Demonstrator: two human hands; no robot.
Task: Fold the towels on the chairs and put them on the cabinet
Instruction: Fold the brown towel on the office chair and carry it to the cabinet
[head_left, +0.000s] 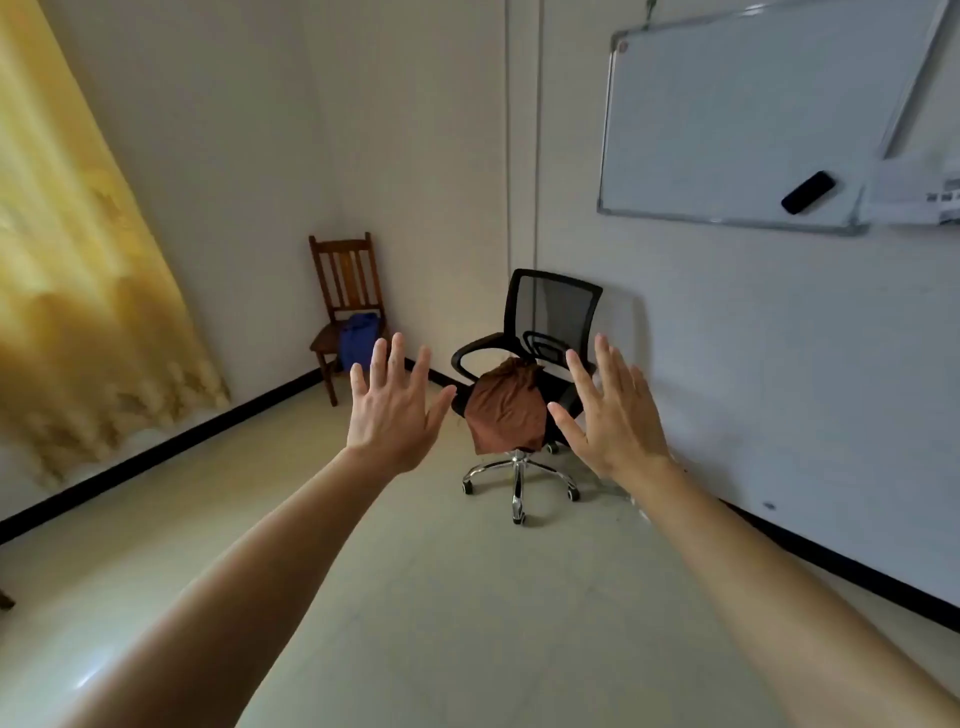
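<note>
head view – a: hands?
b: both arms stretched out in front, bare. left hand (395, 410) and right hand (613, 415) raised side by side, apart from each other, fingertips up.
a: fingers?
b: left fingers (397, 353) straight and spread apart. right fingers (605, 358) straight, closer together, thumb out to the side. neither hand grips or touches a thing.
a: towels?
b: two. brown towel (506, 413) lies crumpled on the seat of the black office chair (558, 306), its front edge hanging over the seat. it shows in the gap between the two hands, further back in the room. blue towel (358, 340) sits bunched on the seat of the wooden chair (345, 275), partly draped over the front.
a: chairs, position?
b: wooden chair in the far corner. office chair near the right wall, on a chrome wheeled base, mesh back toward the wall. well apart from each other.
a: surroundings?
b: pale floor (467, 597) with a black skirting line. yellow curtain (67, 260) on the left. whiteboard (727, 119) on the right wall, a black eraser (808, 192) stuck to it near its lower corner.
</note>
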